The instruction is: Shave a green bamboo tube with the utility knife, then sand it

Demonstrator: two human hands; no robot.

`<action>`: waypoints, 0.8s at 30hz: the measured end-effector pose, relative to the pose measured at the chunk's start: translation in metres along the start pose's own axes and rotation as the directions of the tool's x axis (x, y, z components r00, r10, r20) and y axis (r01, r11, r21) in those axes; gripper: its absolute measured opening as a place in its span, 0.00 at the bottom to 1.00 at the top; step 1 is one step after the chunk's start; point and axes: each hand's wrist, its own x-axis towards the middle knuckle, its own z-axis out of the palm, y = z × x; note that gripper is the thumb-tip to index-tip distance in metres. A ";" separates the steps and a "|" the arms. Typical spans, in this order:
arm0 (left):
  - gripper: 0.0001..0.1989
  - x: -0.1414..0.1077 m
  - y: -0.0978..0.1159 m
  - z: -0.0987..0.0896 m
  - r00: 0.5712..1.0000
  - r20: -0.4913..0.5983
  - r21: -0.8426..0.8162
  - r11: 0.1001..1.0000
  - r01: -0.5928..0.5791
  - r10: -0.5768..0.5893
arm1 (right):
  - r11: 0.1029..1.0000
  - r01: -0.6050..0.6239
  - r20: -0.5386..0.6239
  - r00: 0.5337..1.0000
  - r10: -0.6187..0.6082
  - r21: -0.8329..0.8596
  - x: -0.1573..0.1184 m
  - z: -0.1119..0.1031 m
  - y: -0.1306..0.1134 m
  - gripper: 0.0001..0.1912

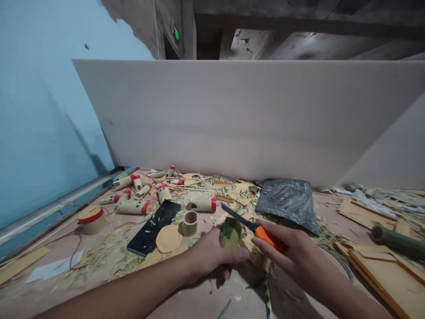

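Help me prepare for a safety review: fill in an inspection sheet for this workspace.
Surface: table strewn with shavings.
Work items: green bamboo piece, orange-handled tool; both held.
Clutter: red-banded bamboo pieces, dark flat slab, gray sheet, wooden panels.
Hands: left hand grips the green bamboo piece; right hand grips the orange-handled tool; contact between them unclear.
Cables: red cord at left; gray cable-like strand at right.
Surroundings: white board behind, blue wall at left, green sign above.
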 end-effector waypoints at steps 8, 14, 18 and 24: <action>0.37 -0.005 0.001 -0.003 0.999 0.045 -0.022 0.999 0.030 -0.029 | 0.993 -0.001 0.226 0.974 -0.026 0.117 -0.005 0.012 -0.005 0.15; 0.38 -0.007 0.003 0.003 0.999 -0.007 -0.041 0.998 -0.041 0.041 | 0.987 -0.024 0.292 0.956 -0.024 0.158 -0.006 0.017 -0.012 0.16; 0.37 -0.006 0.003 0.004 1.000 -0.022 0.040 0.999 0.020 -0.019 | 0.992 -0.061 0.247 0.968 0.033 0.110 -0.009 0.021 -0.011 0.16; 0.29 -0.002 0.003 0.004 0.998 -0.040 0.139 0.989 0.045 -0.040 | 0.996 -0.088 0.162 0.983 0.085 0.010 -0.004 0.021 -0.007 0.17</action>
